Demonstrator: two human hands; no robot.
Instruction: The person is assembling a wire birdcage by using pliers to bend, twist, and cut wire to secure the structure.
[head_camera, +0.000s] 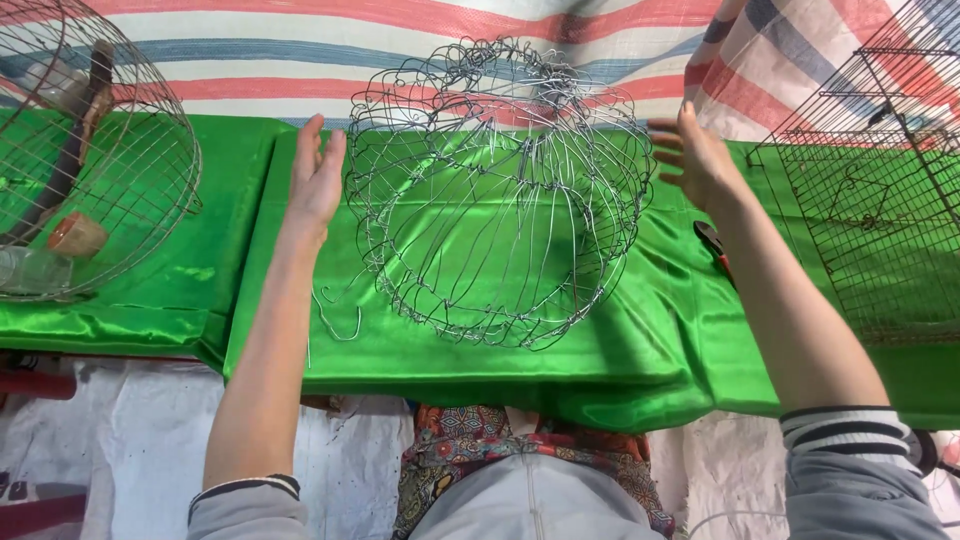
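A round basket-like frame of bent silver wire (500, 190) lies on its side on a shiny green cloth (560, 370), its ring opening facing me. My left hand (318, 178) is flat and open just left of the frame, not touching it. My right hand (695, 155) is open at the frame's right edge, fingers spread, close to or barely touching the wires. Neither hand holds anything.
A round wire dome (120, 150) with a dark tool and a plastic bottle behind it stands far left. A rectangular wire mesh cage (880, 190) stands at right. Red-handled pliers (712, 245) lie under my right forearm. Loose wire pieces (335, 320) lie near the cloth's front edge.
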